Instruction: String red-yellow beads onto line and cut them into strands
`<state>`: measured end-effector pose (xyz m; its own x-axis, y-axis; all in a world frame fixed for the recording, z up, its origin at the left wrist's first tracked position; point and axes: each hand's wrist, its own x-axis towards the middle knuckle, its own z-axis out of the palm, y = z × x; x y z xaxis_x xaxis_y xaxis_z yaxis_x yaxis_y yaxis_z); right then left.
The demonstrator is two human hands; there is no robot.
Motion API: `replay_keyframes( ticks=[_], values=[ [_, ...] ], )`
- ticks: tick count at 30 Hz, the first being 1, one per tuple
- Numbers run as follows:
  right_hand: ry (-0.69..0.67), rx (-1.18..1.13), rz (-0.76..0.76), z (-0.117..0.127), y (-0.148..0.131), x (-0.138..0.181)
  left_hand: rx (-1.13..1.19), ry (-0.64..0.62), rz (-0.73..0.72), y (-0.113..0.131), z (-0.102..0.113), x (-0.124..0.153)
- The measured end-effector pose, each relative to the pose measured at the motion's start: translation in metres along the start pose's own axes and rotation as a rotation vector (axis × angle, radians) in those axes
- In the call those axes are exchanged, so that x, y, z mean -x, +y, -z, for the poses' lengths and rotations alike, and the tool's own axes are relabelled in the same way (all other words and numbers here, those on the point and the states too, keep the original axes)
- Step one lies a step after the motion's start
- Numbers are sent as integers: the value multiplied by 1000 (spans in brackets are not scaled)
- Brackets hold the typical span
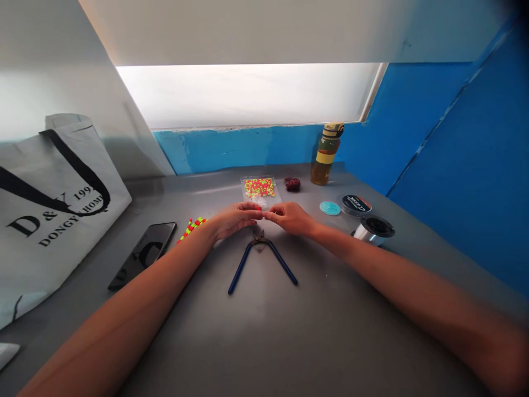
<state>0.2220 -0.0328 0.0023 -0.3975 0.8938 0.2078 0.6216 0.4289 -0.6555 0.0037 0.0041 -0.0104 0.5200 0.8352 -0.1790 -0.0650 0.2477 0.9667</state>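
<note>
1. Head view, centre of the frame: the left hand (pixel 233 219) and right hand (pixel 291 218) are closed into pinches, their fingertips nearly meeting. Anything held between them is too small to tell.
2. Just above them, a clear bag of neon beads (pixel 259 190) lies on the grey worktop (pixel 330 331). It looks light and slippery, best taken by its edge.
3. Just below, blue-handled pliers (pixel 243 264) lie open. They look stiff, best lifted by the handles.

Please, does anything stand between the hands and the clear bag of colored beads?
Nothing visible does. The left hand and right hand are right at the lower edge of the clear bag of colored beads. The blue-handled pliers lie on the near side of the hands, not between them and the bag.
</note>
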Motion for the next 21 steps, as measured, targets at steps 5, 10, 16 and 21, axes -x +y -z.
replay_keyframes(
  ticks=[5,10,16,21],
  values=[
    [-171,-48,91,-5,6,-1,162,76,-27,-3,4,-5],
    [-282,49,52,-6,5,-1,181,86,-20,-4,3,-6],
    [-508,-79,-154,12,-12,6,159,85,8,-2,1,-5],
    [-592,1,-215,37,-20,9,137,53,9,-1,2,-4]
  ],
)
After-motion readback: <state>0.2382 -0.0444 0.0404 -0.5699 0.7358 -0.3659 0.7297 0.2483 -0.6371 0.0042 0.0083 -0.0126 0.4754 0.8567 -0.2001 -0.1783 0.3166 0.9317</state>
